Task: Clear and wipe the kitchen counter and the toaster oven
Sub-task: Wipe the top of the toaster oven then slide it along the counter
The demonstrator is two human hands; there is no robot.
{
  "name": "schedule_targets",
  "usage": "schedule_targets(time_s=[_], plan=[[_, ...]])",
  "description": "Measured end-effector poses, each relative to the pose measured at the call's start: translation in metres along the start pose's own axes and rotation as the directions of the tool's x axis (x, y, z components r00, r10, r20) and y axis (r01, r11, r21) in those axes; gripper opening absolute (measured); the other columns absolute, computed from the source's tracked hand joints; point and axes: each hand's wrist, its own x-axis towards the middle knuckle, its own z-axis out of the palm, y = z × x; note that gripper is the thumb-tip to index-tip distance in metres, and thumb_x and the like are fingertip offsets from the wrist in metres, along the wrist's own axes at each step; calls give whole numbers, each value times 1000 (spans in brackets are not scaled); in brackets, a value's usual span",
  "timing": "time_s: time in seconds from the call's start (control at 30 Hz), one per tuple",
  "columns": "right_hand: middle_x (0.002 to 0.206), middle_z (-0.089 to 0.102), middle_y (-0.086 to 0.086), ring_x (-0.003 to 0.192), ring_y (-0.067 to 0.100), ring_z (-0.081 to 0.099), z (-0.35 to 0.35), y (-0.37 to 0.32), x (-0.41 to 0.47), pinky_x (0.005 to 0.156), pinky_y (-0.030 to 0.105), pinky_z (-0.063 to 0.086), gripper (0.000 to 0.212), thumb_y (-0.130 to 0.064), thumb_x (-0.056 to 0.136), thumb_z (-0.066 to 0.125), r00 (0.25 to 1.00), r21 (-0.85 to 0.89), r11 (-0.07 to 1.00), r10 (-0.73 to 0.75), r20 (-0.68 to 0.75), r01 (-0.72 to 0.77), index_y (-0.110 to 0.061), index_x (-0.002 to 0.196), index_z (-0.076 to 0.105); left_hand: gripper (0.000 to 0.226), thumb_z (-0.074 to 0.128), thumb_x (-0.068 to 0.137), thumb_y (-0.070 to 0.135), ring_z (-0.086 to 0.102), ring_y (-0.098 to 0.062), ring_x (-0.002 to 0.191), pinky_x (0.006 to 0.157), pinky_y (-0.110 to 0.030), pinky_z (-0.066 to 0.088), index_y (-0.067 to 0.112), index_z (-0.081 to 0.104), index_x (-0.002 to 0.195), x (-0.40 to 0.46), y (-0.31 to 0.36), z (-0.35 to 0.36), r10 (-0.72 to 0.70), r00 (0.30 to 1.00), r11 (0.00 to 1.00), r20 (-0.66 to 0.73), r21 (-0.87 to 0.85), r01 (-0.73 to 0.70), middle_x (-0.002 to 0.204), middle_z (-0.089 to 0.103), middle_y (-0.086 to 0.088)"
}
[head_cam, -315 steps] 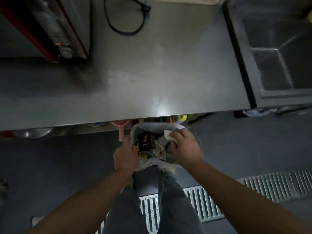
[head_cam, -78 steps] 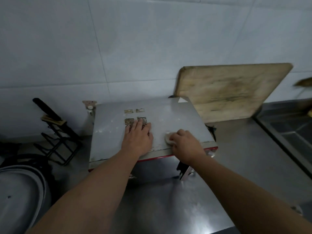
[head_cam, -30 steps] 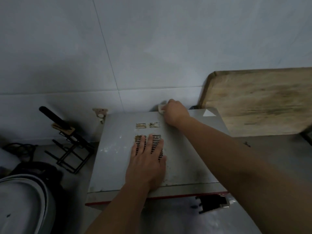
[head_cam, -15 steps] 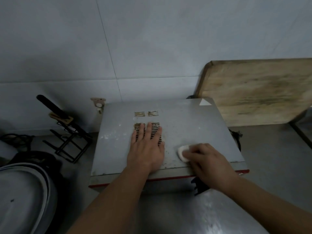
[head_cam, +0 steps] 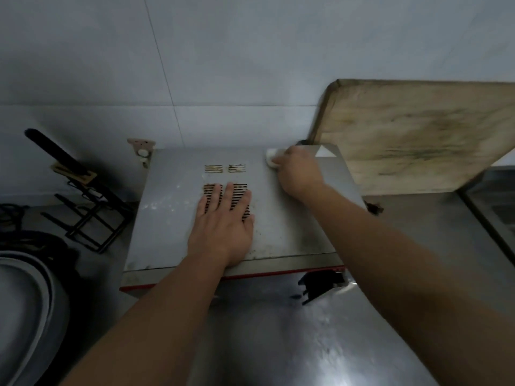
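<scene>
Setting: pale tiled wall [head_cam: 223,65] behind a steel desk [head_cam: 418,246].
Toaster oven: boxy grey metal toaster oven with red front trim [head_cam: 172,207] stands on the desk against the wall; stiff and probably heavy, yet likely to slide unless braced.
Wipe: small white wad of cloth [head_cam: 271,156], soft and light, at the oven's back right corner.
Right hand [head_cam: 299,174]: fingers clenched round the wad.
Left hand [head_cam: 223,227]: fingers straight, pressing flat on the vents.
Nearby: worn wooden cutting board [head_cam: 418,135] leaning on the wall; black wire rack [head_cam: 89,213] at left.

Cutting board [head_cam: 412,135] rt, black rack [head_cam: 89,207] lt
</scene>
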Motion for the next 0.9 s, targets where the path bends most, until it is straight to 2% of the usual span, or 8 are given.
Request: schedule_targets(time_s=[0.07, 0.17, 0.27, 0.4, 0.53, 0.7, 0.8, 0.9], plan=[[120, 58, 13, 112, 36, 52, 2, 12, -58, 94, 38, 46, 34, -18, 95, 53, 999, 64, 998, -23, -44, 26, -23, 125, 68, 60, 11, 100, 55, -13, -20, 153, 123, -43, -6, 40, -1, 157, 1, 1, -2, 2, 1000, 1000, 7, 13, -2, 167, -10, 3], [108, 65, 7, 100, 31, 58, -5, 28, -156, 82, 38, 53, 28, -13, 87, 68, 985, 66, 993, -85, -149, 95, -20, 114, 74, 61, 9, 100, 55, -14, -21, 152, 124, -44, -6, 40, -3, 157, 0, 3, -2, -3, 1000, 1000, 18, 17, 3, 166, -13, 2], [109, 66, 0, 100, 24, 60, -9, 45, -213, 81, 33, 55, 31, -12, 83, 75, 976, 47, 983, -172, -136, 179, -22, 112, 75, 62, 7, 99, 56, -15, -21, 152, 123, -45, -6, 39, -5, 157, -2, 4, -2, -8, 1000, 1000, 29, 15, 8, 166, -15, 2], [110, 66, 1, 97, 27, 62, -10, 54, -174, 82, 34, 53, 31, -18, 87, 69, 988, 81, 987, -132, -80, 138, -29, 116, 73, 63, 7, 98, 57, -15, -21, 152, 123, -46, -5, 39, -5, 157, -3, 4, -4, -3, 999, 1000, 35, 13, 3, 166, -15, 2], [119, 61, 10, 107, 33, 56, -7, 51, -86, 91, 36, 46, 31, -27, 97, 53, 998, 31, 998, -47, -33, 48, -28, 125, 68, 63, 8, 98, 58, -15, -21, 152, 123, -46, -5, 40, -6, 157, -3, 4, -5, -3, 999, 1000, 37, 23, 2, 166, -15, 2], [120, 65, 11, 111, 32, 63, -18, 48, 13, 95, 35, 46, 35, -38, 98, 43, 1000, -133, 991, 14, -11, -15, -28, 119, 69, 65, 10, 97, 62, -17, -20, 152, 123, -46, -6, 41, -6, 156, -3, 5, -9, -5, 999, 1000, 54, 9, 5, 166, -16, 4], [123, 64, 12, 112, 32, 63, -19, 45, 25, 92, 34, 46, 29, -38, 98, 49, 999, -180, 983, 33, -8, -34, -33, 117, 70, 66, 11, 97, 64, -18, -19, 152, 123, -45, -6, 42, -6, 156, -3, 4, -9, -11, 998, 1000, 62, 13, 10, 165, -17, 5], [122, 59, 15, 111, 35, 57, -10, 43, -9, 92, 34, 45, 33, -25, 96, 48, 999, -156, 987, 35, -37, -40, -25, 122, 68, 66, 10, 96, 65, -17, -19, 152, 123, -45, -7, 42, -6, 156, -3, 4, -7, -8, 999, 1000, 52, 17, 7, 166, -16, 5]])
